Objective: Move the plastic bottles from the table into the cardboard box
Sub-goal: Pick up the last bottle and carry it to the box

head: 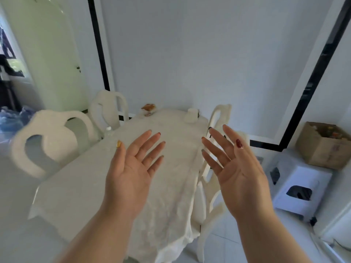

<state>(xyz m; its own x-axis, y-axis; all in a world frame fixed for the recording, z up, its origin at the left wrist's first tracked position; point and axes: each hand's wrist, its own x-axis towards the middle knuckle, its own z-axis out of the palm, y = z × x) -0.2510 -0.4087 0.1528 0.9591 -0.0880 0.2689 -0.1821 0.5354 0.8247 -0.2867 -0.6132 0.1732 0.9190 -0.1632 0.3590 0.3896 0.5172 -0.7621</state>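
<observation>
Both my hands are raised above the table (79, 186), palms up, fingers spread, and hold nothing. My left hand (133, 166) hovers over the table's middle. My right hand (237, 168) is over its right edge. The table wears a white cloth. One clear plastic bottle (108, 130) with a white cap shows at the table's left edge, behind the chairs, partly hidden. The brown cardboard box (322, 147) stands open on a white stool at the right, with bottles and colourful items inside, blurred.
White plastic chairs stand to the left (47, 141), at the back left (106, 109) and along the right side (214, 120). A white cup (190, 115) and a small brown object (148, 108) sit at the table's far end. The white stool (302, 188) stands by the right wall.
</observation>
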